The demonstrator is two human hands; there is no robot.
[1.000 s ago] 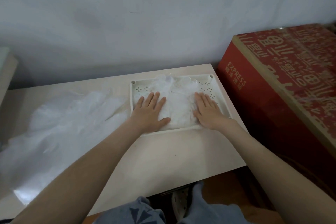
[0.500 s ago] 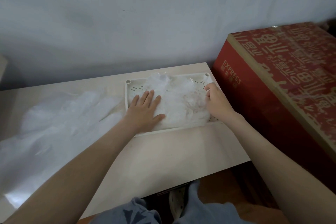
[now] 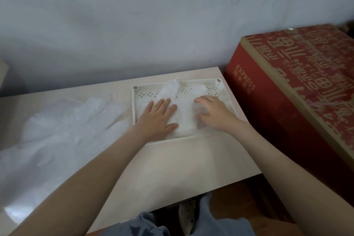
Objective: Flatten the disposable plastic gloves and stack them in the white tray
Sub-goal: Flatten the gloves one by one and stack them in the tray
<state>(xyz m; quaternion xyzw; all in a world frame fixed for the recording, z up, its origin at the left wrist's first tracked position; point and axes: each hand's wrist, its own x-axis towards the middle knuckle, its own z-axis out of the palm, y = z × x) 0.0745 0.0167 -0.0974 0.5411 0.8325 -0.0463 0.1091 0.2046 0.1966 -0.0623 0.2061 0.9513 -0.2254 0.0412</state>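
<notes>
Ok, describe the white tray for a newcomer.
Start at the big red box on the right. On the pale table beside it, at the far right corner, lies the white tray: rimmed and perforated, unlike the loose gloves heaped to its left.

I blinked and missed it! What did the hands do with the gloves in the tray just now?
The right hand lifted from lying flat, went to the far right corner of the white tray with curled fingers, then came back over the gloves, fingers bent; whether it pinches plastic is unclear. The left hand stayed flat, pressing the gloves. The loose glove pile beside the tray stayed put.
</notes>
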